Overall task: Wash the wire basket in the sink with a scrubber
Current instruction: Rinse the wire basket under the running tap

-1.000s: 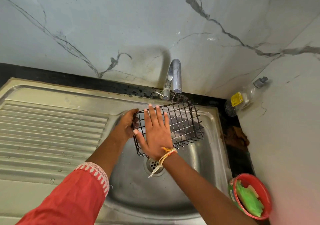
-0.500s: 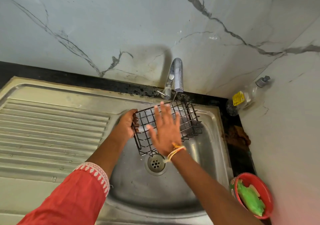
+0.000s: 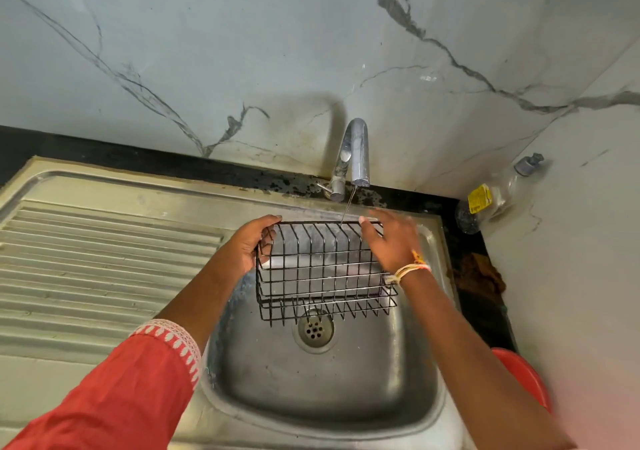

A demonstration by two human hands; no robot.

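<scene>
At frame centre, the left hand (image 3: 250,246) is gripping the basket (image 3: 323,273) by its left end, its long axis running left-right, while the right hand (image 3: 393,241) is resting spread-fingered on the right end under the tap (image 3: 356,153).

I saw a pale marble wall (image 3: 242,51) with thin dark veins at twelve o'clock. A second marble wall (image 3: 581,241) met it at two o'clock and made a corner. A black counter strip (image 3: 138,158) ran along the foot of the far wall. At nine o'clock lay a steel draining board (image 3: 86,248) with long ridges. Soft light fell on the wall, and a dim shadow sat above the tap (image 3: 356,151).
</scene>
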